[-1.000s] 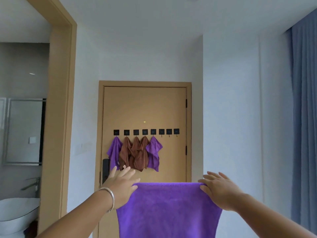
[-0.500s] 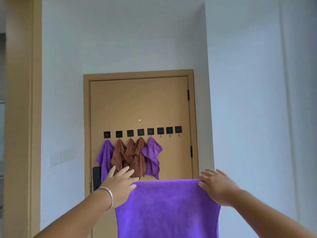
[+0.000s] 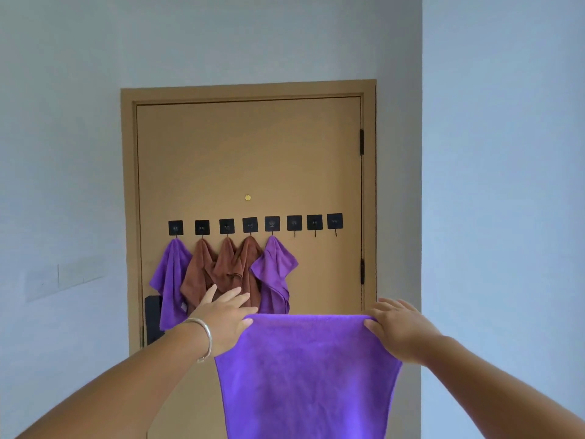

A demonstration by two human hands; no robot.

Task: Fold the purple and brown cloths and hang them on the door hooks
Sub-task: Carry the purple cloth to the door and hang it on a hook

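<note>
cloth (image 3: pixel 308 375) pinched under both hands' fingers (image 3: pixel 375 326)

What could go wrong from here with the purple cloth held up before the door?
The left hand and right hand pinch only the top corners of the held purple cloth, so a corner may slip. It hangs wide, so it might bunch on a free hook beside the crowded hanging cloths.
</note>
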